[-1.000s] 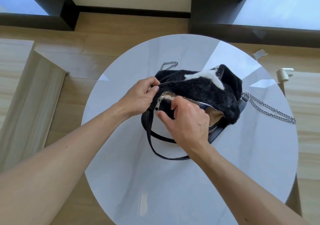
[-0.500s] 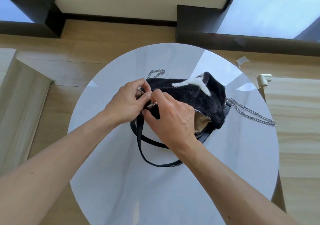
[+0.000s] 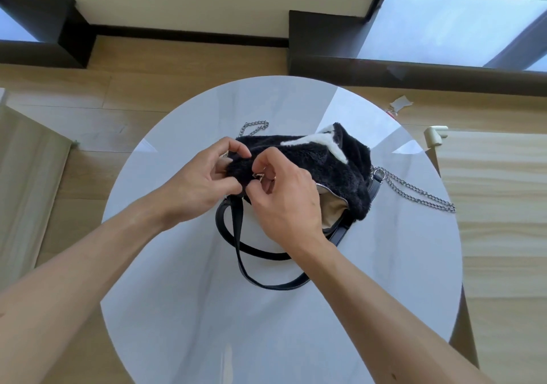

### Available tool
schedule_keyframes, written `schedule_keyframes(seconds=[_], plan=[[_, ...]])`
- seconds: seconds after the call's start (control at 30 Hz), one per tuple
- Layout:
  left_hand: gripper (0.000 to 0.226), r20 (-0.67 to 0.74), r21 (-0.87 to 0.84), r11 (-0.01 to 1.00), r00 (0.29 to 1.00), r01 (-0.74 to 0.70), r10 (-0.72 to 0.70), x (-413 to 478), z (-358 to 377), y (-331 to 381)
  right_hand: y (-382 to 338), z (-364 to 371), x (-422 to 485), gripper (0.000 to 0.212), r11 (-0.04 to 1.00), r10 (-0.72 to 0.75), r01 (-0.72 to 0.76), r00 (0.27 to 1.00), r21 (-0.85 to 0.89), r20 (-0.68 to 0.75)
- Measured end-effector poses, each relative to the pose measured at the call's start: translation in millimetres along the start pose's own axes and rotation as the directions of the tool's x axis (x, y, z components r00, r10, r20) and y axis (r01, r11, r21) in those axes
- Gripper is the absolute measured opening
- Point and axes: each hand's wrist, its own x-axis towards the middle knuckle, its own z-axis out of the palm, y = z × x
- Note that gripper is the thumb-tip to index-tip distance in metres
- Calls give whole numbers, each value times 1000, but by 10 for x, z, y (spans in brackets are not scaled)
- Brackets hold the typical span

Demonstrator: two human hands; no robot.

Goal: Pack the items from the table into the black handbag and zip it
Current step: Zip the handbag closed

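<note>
A black furry handbag (image 3: pixel 319 164) with a white star patch lies on the round white table (image 3: pixel 183 309). Its mouth gapes at the right end, showing beige lining (image 3: pixel 333 210) and zipper teeth. My left hand (image 3: pixel 204 182) pinches the bag's left end. My right hand (image 3: pixel 284 200) pinches the small metal zipper pull (image 3: pixel 258 176) at that same left end. Black leather straps (image 3: pixel 236 235) loop toward me on the table. A silver chain (image 3: pixel 414 189) trails off to the right.
Another bit of chain (image 3: pixel 254 126) shows behind the bag. Wooden floor surrounds the table. A light wooden panel (image 3: pixel 26 191) stands at the left and a wooden surface (image 3: pixel 497 206) at the right. Dark window sills (image 3: pixel 325 37) run along the far wall.
My right hand moved from the bag's opening to the left end and took the zipper pull. The camera view tilted, so the bag sits lower and more central.
</note>
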Motion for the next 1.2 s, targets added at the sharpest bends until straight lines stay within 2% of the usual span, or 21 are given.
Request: schedule_keyframes(seconds=[0.17, 0.3, 0.57, 0.8, 0.87, 0.93, 1.0, 1.03, 1.1, 1.2], plan=[[30, -80, 283, 942, 974, -182, 213, 0, 81, -19, 16, -103, 33, 13, 999, -33, 33, 998, -15, 46], [28, -82, 367, 890, 943, -271, 321, -7, 95, -37, 47, -143, 45, 5, 999, -36, 37, 998, -36, 53], [25, -190, 399, 894, 935, -205, 299, -7, -6, -152, 194, -121, -7, 22, 986, 104, -112, 992, -123, -71], [26, -287, 425, 903, 938, -58, 195, -22, -279, -279, 688, -240, -148, 21, 929, 307, -336, 934, -154, -181], [27, -280, 458, 889, 948, -8, 152, -19, -297, -311, 777, -241, -230, 20, 937, 331, -344, 930, -62, -163], [31, -262, 506, 861, 960, 48, 101, -6, -255, -315, 788, -201, -318, 18, 924, 371, -345, 914, 166, -162], [32, -262, 611, 784, 963, 113, 65, 45, -128, -279, 795, -153, -404, 16, 856, 441, -345, 876, 384, -196], [33, -270, 677, 728, 957, 109, 108, 75, -39, -237, 796, -124, -447, 15, 817, 478, -341, 852, 464, -216], [43, -184, 762, 646, 942, -43, 281, 142, 185, -119, 781, -52, -520, 13, 746, 541, -325, 804, 581, -245], [52, 88, 791, 521, 902, -322, 423, 309, 563, 26, 734, 64, -601, 12, 688, 580, -290, 771, 665, -264]])
